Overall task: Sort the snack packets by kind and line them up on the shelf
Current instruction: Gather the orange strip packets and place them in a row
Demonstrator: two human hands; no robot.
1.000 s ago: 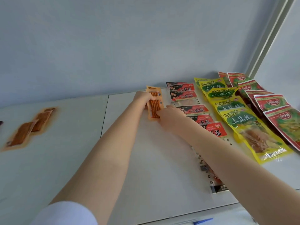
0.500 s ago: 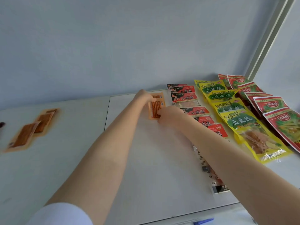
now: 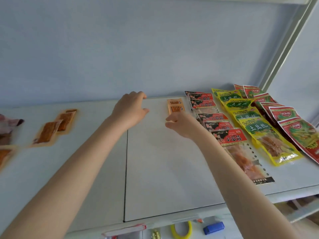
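1. Two hands work over the white shelf [image 3: 172, 178]. Your left hand [image 3: 130, 109] hovers with its fingers loosely curled, holding nothing. Your right hand [image 3: 181, 124] has curled fingers at the near end of the small orange plastic snack packet [image 3: 175, 106]; I cannot tell whether they pinch it or only press it.
2. That orange packet lies flat at the back of the shelf, just left of the row of red-and-black packets [image 3: 227, 137].
3. Film like this probably slides easily on the smooth shelf, so a sideways release could twist the packet out of line.
4. Your right forearm passes close beside the red-and-black row. Dropping your wrist could drag those overlapped packets into the yellow-and-green packets [image 3: 255, 128] beside them.
5. Brown vacuum-sealed packets [image 3: 50, 133] lie well apart to the left. A hurried reach there risks mixing the kinds.
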